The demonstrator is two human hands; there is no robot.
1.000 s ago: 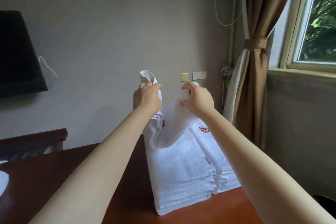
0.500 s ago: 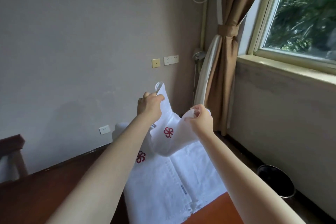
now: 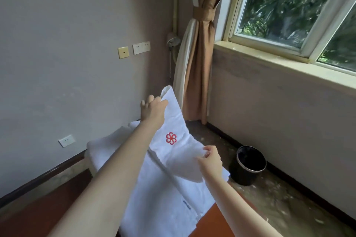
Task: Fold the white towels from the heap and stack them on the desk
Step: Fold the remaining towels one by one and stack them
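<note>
While left hand [image 3: 153, 110] and right hand [image 3: 210, 160] each pinch corner of white towel [image 3: 173, 124], weak pinch could let it slide off counter [image 3: 212, 223].

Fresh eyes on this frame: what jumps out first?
The white towel with a red flower emblem, held up centre frame: the left hand grips its top corner, the right hand pinches its lower corner. A round black waste bin stands on the floor at right, below the window.
</note>
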